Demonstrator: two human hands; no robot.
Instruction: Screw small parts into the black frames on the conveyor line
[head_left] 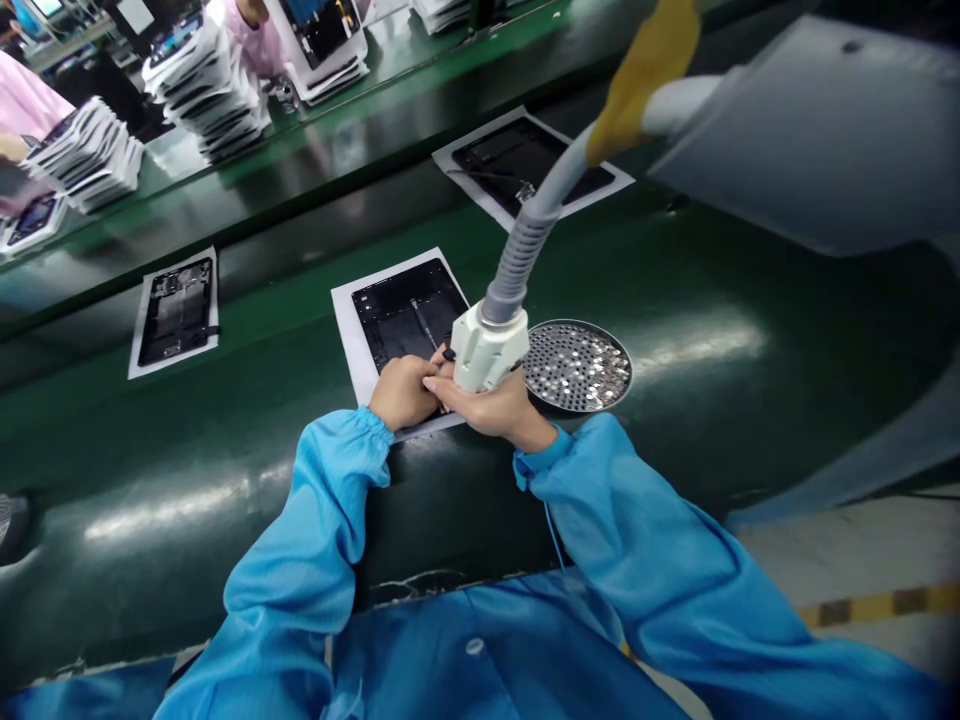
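A black tablet housing [409,305] with a thin strip along its middle lies on a white sheet [346,318] in front of me. Over its near edge my left hand [406,391] is closed, fingers curled in. My right hand [501,408] meets it there with thumb and fingers pinched together. Whatever they hold between them is too small and covered to make out. A pale nozzle head [491,348] on a grey flexible hose [517,262] hangs just above my right hand and hides part of its fingers. Whether the hand touches it, I cannot tell.
Right of my hands sits a round perforated dish [545,372] with many small shiny pieces. Other tablet housings lie on the green belt [285,420], at left [177,310] and far right [517,165]. Stacks of sheeted housings [206,85] and people in pink sleeves [255,40] are across.
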